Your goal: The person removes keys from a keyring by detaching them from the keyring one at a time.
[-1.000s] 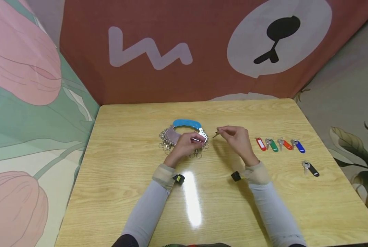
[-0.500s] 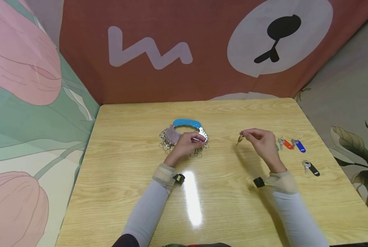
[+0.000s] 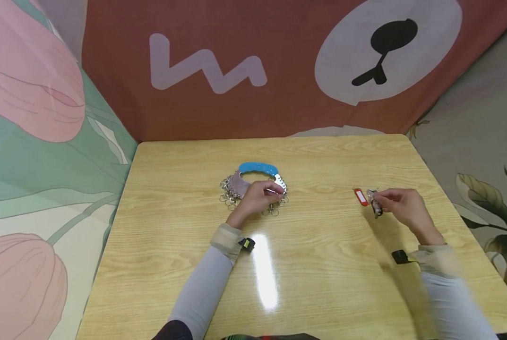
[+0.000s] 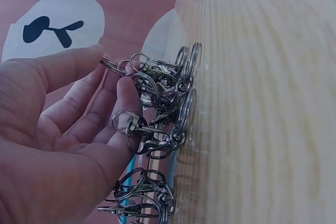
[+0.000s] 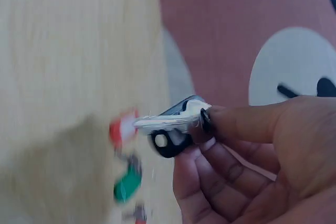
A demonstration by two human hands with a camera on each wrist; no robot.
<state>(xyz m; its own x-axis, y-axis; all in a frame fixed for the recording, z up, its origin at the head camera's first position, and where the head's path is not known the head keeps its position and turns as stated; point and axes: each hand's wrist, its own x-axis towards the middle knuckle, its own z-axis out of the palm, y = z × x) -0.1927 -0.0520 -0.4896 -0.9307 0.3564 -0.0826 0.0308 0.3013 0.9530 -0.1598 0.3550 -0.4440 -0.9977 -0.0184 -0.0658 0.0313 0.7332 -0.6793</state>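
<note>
At the table's middle lies a key-ring holder with a blue handle (image 3: 258, 167) and many small metal rings and clasps (image 4: 157, 93). My left hand (image 3: 257, 199) reaches over its front edge; in the left wrist view the thumb and fingertips pinch one metal split ring (image 4: 112, 66). To the right, my right hand (image 3: 408, 210) pinches a silver key (image 5: 168, 123) together with a black piece with a hole (image 5: 165, 144), above the table. Beside it lies a red key tag (image 3: 361, 197) with a white label. Part of the row is hidden behind the right hand.
In the right wrist view a green key tag (image 5: 127, 184) lies beyond the held key, somewhat blurred. The wooden table (image 3: 313, 264) ends at a red printed wall (image 3: 287, 118) at the back, with patterned walls on both sides.
My right hand has moved right, away from the key-ring holder, carrying the key over to the row of tags. The left hand has stayed at the holder.
</note>
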